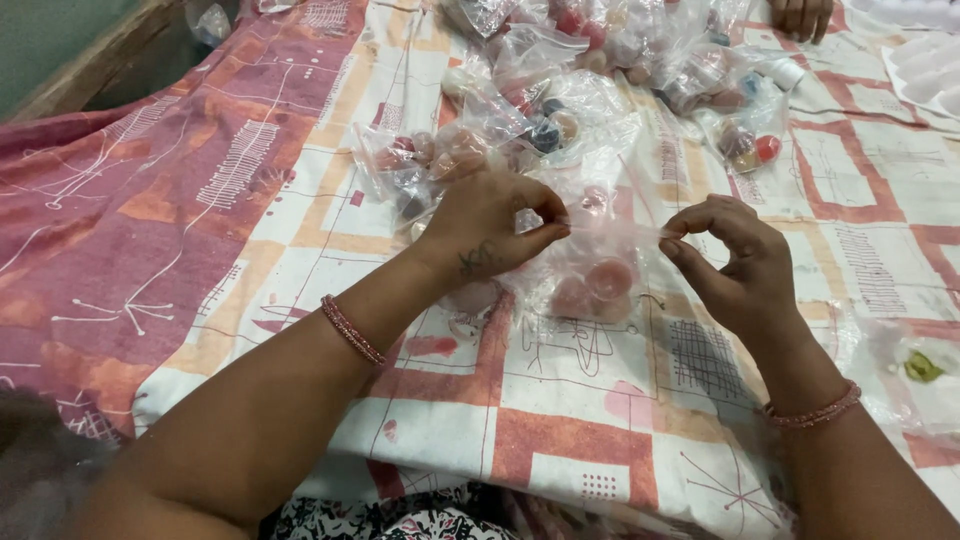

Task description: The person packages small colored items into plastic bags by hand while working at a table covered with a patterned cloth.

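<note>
A clear plastic bag [600,262] with small round pots inside, pink and red ones showing, hangs between my two hands over the patterned cloth. My left hand [487,225] pinches the bag's top edge on the left between thumb and fingers. My right hand [733,258] pinches the same top edge on the right. Both wrists wear thin pink bead bracelets.
Several more clear bags of small coloured pots [560,95] lie heaped further back on the pink, orange and white cloth [560,410]. Another person's hand [802,15] rests at the top edge. A white moulded tray [925,70] sits top right. A loose clear bag [915,370] lies at right.
</note>
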